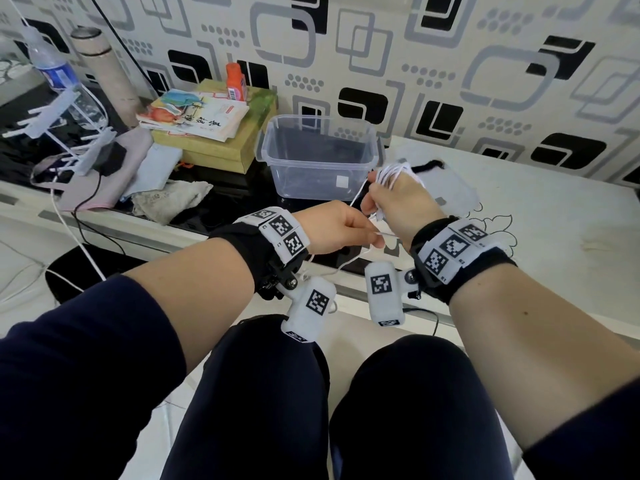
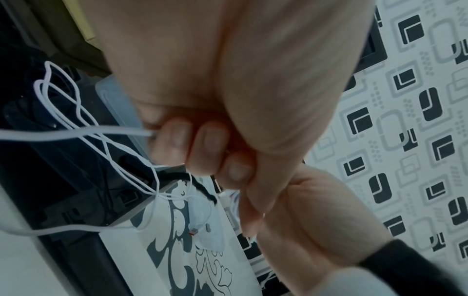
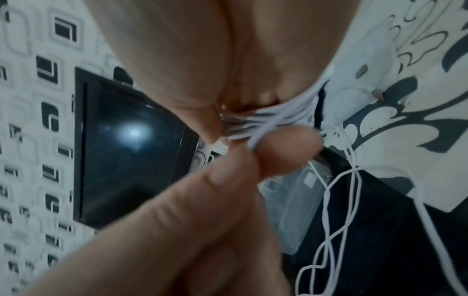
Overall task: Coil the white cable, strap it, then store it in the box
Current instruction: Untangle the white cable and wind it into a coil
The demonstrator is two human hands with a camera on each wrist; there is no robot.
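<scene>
Patterned wallpaper [image 1: 450,46] of grey and black squares backs a white counter [image 1: 554,237] printed with dark floral outlines. From the head view, your left hand [image 1: 341,230] and right hand [image 1: 398,199] are raised together in front of you, above your knees. Your right hand holds the white cable [image 1: 393,173] wound in loops around its fingers. Your left hand pinches a strand of the same cable just beside the right wrist, and the slack hangs below both hands. A clear plastic box [image 1: 318,155] stands on the counter just behind the hands, lid off. A black strap [image 1: 427,165] lies on the counter beyond the right hand. To the left are a stack of books [image 1: 197,116], a water bottle [image 1: 55,67] and a crumpled cloth [image 1: 173,199].

From the left wrist view, your fingers [image 2: 210,144] are curled into the palm with a strand of cable [image 2: 76,133] leaving the fist to the left. Loose loops hang beyond, over a dark surface. Part of the black strap shows on the counter [image 2: 164,250].

From the right wrist view, several turns of cable [image 3: 253,124] cross your palm, clamped there by curled fingers. Your left thumb and finger press against the bundle from below. Loose cable trails down the right side, past the box [image 3: 291,200].
</scene>
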